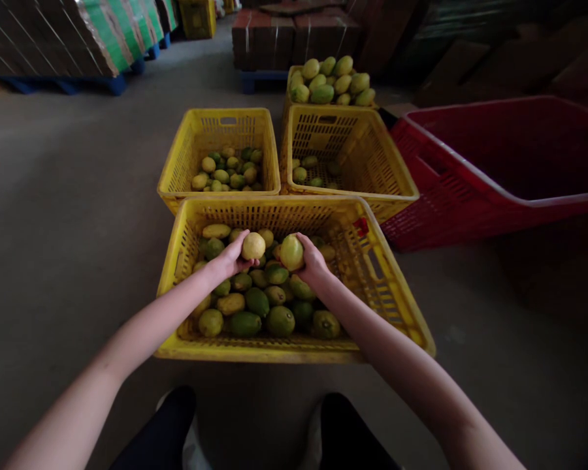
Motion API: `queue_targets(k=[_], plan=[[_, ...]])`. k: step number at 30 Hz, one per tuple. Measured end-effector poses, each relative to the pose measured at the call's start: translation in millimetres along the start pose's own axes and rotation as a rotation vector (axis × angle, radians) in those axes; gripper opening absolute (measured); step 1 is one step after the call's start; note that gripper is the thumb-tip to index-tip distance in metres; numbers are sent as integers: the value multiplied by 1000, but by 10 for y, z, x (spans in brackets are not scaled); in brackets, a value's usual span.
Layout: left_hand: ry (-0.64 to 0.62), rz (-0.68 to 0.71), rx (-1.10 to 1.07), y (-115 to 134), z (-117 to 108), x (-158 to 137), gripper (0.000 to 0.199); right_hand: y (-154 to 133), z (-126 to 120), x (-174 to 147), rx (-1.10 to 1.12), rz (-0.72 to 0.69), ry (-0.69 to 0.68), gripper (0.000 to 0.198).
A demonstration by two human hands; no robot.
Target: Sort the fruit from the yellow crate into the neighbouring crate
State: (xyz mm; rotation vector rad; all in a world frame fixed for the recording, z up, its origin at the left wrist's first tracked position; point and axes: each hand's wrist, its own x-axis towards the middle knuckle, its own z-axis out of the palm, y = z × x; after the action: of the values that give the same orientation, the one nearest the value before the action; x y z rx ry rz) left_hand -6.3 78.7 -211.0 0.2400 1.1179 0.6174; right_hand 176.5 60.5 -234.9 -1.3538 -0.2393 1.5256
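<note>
My left hand is closed around a pale yellow papaya, seen nearly end-on. In my right hand is another papaya, yellow-green, with the fingers wrapped round its right side. Both are held apart from each other, above the near yellow crate. Inside that crate lie several green and yellow papayas, some hidden beneath my hands and forearms.
Behind stand a left yellow crate with several smaller-looking fruits and a right yellow crate with a few. A heaped crate of papayas is farther back. A large red bin stands right; wrapped pallets are at upper left.
</note>
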Motion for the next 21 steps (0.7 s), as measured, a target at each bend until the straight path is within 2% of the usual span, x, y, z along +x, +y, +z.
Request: queue_targets(k=[2,6,8,16,21], plan=[[5,-9,7,-4,-1,6,46,-16,-1,-12,1,27,6,14],[33,-12,-10,3,16,-10,46,-85,4,-61,33,185,21,19],[37,-8,-15,13,26,-26,45,-108,1,-76,62,210,12,18],[63,8,14,36,44,-59,43,-43,8,-52,-3,197,-26,18],[54,-4,26,38,67,-88,44,8,14,-57,-43,34,-42,7]])
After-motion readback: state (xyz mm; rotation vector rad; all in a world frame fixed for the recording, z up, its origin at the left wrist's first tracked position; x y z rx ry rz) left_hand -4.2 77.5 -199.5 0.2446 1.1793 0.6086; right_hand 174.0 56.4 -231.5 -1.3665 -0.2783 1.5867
